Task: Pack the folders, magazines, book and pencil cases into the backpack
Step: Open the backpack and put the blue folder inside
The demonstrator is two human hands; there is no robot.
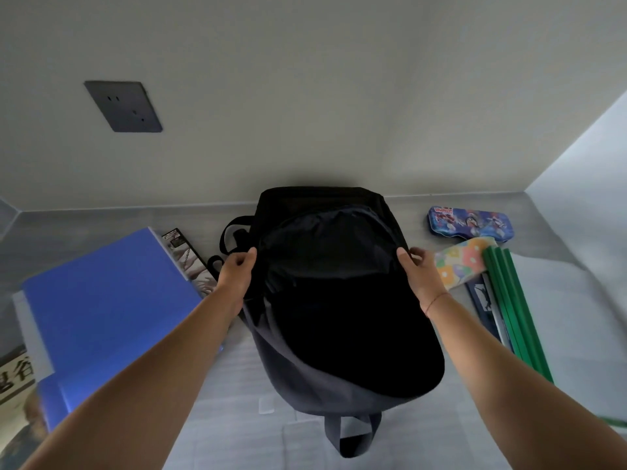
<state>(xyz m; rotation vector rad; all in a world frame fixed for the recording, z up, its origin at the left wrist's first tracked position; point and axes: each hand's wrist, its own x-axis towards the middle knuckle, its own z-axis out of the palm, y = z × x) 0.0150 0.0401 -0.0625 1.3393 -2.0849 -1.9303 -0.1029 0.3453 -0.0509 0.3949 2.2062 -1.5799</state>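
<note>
The black fabric backpack (339,300) is laid in the middle of the grey table (220,418), and its two sides are gripped by the left hand (237,271) and the right hand (422,271), both closed on the cloth. The large blue plastic folder (108,300) is seen at its left, the blue printed pencil tin (470,222) and the flowered pencil case (458,262) at its right.
</note>
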